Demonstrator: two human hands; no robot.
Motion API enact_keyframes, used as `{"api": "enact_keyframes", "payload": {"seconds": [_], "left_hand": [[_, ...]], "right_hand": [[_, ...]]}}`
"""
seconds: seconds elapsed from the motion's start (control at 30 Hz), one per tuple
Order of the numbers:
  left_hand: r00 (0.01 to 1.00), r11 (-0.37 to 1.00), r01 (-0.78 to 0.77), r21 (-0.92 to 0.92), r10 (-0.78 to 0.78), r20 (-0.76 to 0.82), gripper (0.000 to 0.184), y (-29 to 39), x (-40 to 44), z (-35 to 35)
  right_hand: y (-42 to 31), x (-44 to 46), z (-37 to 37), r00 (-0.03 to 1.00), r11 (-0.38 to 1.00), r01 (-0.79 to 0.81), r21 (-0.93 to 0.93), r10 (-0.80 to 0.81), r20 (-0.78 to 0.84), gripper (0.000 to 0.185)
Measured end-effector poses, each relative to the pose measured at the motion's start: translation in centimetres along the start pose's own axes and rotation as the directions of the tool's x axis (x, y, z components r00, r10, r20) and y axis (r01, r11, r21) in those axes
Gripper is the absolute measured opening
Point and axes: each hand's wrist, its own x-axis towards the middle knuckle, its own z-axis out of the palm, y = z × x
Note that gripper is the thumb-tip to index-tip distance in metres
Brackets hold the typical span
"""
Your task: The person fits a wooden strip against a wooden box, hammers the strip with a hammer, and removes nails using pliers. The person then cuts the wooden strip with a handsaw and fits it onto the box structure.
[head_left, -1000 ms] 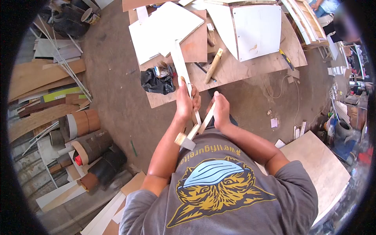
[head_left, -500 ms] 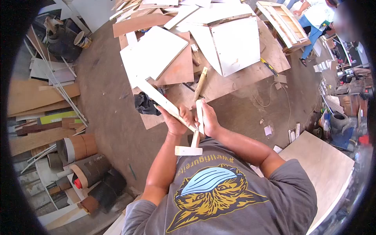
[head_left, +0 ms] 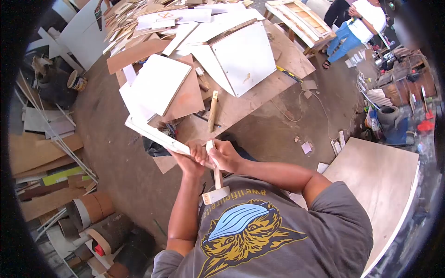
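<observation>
Just off the near edge of the worktable [head_left: 238, 109], on the wearer's side, a long white strip [head_left: 155, 134] was held in the L hand [head_left: 191, 161], which was clamped on its lower end w/ fingers curled over; the strip was slanted twd the table's L side, & whether the table was touched by its far end cdn't be told. Also off the table's near edge, just R of the strip, a T-shaped wooden pc [head_left: 216, 194] was clamped by its stem in the R hand [head_left: 225, 156], thumb laid nr the stem's top, crosspiece hung below, twd the grey T-shirt [head_left: 278, 231]. Whether the two hands touched cdn't be told. At the table's near L corner a black bag [head_left: 154, 148] was partly hidden by the strip. On the table's L half a white bd [head_left: 157, 83] was laid partly over a brown bd [head_left: 185, 102]; nr the table's front edge a wooden stick [head_left: 213, 111] was laid, & twd the table's R end a white panel [head_left: 245, 60] was seen, w/ a yellow-&-black tool [head_left: 289, 74] beside it. The table's far L side was heaped w/ offcuts [head_left: 134, 28]. Beyond the table's R end a wooden frame [head_left: 301, 21] & a person in a white top [head_left: 368, 21] were seen. Well L of the table, rolls [head_left: 95, 208] were stacked; R of its near side a plywood sheet [head_left: 375, 180] was placed.
</observation>
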Motion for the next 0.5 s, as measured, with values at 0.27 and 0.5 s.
{"api": "enact_keyframes", "payload": {"seconds": [0.27, 0.5], "left_hand": [[0.953, 0.995, -0.072, -0.069, 0.089, 0.289, 0.087, 0.1, -1.1, 0.6], [0.975, 0.991, -0.116, -0.061, 0.126, 0.182, 0.083, -0.1, -0.8, 2.1]], "right_hand": [[-1.2, -2.1, -0.1, 0.998, 0.965, 0.055, 0.256, -0.051, -0.023, 0.057], [-0.4, -2.5, -1.1, 0.995, 0.988, 0.084, 0.130, -0.075, -0.068, 0.048]]}}
